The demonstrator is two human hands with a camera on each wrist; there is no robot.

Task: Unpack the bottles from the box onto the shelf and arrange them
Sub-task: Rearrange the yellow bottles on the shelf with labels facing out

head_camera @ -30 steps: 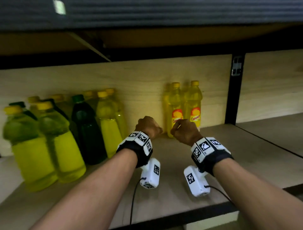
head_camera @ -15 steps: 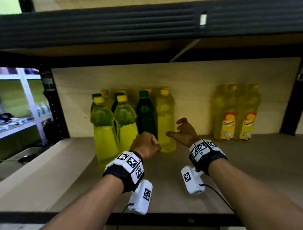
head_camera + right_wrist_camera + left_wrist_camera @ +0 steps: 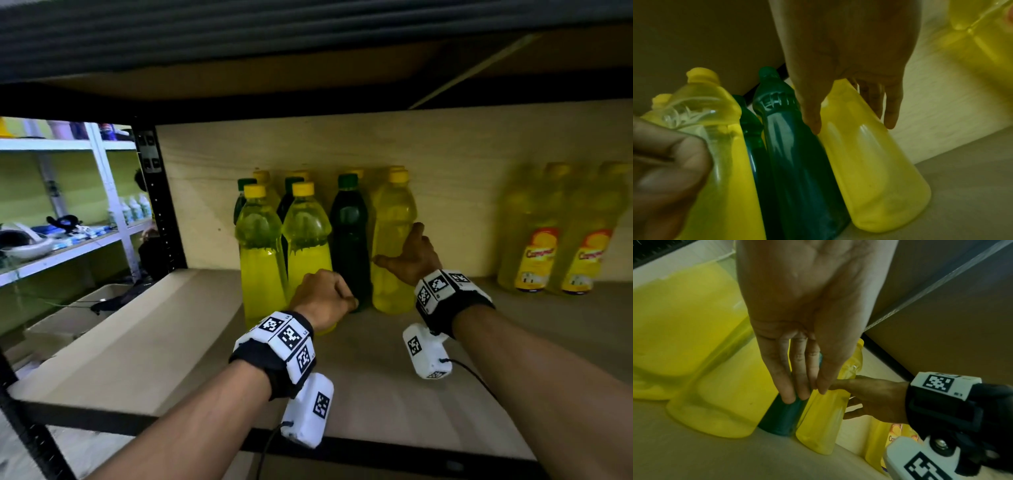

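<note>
Right hand point(image 3: 412, 258) spreads loosely around the yellow bottle point(image 3: 392, 246), not gripping yet; left hand point(image 3: 323, 298) curls, fingertips on the green bottle point(image 3: 349, 240) beside it. Arranging step; next I close and slide.

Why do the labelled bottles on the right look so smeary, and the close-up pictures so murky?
Head view: the labelled bottles are motion-blurred at the wide-angle edge, under the dim shelf. Right wrist view: dark, with a soft glare streak on the green bottle. Left wrist view: the palm of the left hand looms out of focus.
</note>
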